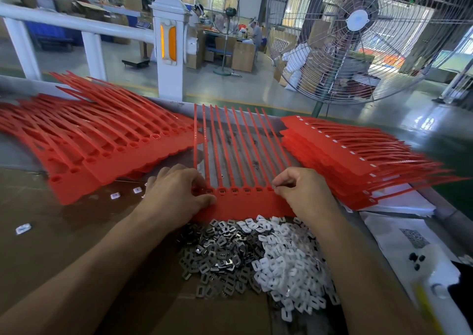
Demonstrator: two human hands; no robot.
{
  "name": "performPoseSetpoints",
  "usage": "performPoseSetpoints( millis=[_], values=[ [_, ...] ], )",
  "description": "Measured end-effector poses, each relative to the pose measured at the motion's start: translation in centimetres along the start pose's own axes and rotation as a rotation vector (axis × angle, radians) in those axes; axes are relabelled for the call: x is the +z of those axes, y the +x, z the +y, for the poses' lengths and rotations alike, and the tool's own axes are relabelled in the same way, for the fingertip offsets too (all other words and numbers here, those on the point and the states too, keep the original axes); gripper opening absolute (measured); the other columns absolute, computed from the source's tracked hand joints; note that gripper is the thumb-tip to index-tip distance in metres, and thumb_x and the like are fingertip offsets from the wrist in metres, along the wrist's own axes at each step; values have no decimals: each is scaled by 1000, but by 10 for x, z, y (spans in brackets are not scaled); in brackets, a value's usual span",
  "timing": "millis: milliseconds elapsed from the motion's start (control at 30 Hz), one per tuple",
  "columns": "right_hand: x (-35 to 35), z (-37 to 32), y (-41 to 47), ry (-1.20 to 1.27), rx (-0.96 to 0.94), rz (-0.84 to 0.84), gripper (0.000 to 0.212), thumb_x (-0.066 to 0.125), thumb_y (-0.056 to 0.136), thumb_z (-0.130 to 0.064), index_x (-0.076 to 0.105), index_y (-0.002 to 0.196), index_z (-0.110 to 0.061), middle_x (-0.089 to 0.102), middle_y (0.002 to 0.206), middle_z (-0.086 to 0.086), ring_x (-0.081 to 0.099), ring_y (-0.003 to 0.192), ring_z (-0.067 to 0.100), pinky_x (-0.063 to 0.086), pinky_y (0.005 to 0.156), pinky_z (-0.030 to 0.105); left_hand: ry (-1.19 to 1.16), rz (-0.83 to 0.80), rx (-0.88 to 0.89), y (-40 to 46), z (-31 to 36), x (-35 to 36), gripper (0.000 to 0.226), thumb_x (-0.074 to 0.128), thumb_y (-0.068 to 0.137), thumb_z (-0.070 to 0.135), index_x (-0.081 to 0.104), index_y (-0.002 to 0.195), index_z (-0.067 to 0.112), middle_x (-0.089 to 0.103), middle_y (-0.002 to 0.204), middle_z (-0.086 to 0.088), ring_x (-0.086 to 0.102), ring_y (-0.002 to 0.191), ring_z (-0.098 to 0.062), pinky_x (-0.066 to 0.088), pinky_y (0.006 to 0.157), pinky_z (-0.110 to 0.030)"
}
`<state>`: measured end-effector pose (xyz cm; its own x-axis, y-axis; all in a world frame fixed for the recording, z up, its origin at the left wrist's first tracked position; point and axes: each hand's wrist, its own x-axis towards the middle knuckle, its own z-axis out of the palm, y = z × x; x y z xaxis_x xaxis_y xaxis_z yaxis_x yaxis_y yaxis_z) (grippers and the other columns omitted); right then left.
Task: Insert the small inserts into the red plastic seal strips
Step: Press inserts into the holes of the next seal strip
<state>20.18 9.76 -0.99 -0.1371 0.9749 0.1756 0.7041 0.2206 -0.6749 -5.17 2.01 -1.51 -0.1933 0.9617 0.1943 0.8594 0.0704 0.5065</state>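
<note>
Both hands at the red seal strip sheet, mid-desk.
Left hand fingers curled, pinching the sheet's left edge; right hand fingers pinch a small metal insert at a socket.

My worktop is partly covered with brown cardboard. On it, in front of me, lies one red strip sheet, tails pointing away. A stack of strips lies to its left, another stack to its right. Nearer me sit a heap of metal inserts and, touching it, white inserts. White papers lie at right.
</note>
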Motion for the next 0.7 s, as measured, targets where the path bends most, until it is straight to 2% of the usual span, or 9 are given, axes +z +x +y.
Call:
performPoseSetpoints(
  millis=[167,300,467,567,700],
  values=[
    [2,1,2,-51,-35,-42,16,79,91,-18,76,86,-33,73,94,-16,66,90,-1,55,80,27,1,5,3,0,0,0,30,74,81,58,67,104,41,55,120,12,44,120,-16,28,101,-39],
    [2,0,3,-107,-33,-54,22,79,91,-20,73,80,-39,71,93,-20,64,87,-4,54,77,28,1,-5,-2,0,0,-1,32,73,81,59,67,107,40,55,122,11,43,122,-16,27,102,-39],
    [2,-2,3,-125,-35,-69,19,75,93,-22,77,86,-40,73,103,-17,65,92,-1,59,85,35,6,-6,-3,0,0,-1,34,73,81,59,67,109,40,55,122,11,43,122,-16,27,103,-40],
    [1,-1,1,-100,-41,-79,18,72,96,-21,79,94,-37,72,106,-19,64,93,-4,57,85,30,5,-10,-4,0,-1,0,34,73,81,59,67,109,40,55,123,11,43,122,-16,27,103,-40],
    [-1,3,0,-25,-39,0,21,67,99,-17,79,97,-33,62,92,-29,55,85,-15,41,73,9,6,-5,0,1,-1,0,34,73,81,60,67,109,41,55,123,12,43,121,-15,28,102,-39]
  ],
)
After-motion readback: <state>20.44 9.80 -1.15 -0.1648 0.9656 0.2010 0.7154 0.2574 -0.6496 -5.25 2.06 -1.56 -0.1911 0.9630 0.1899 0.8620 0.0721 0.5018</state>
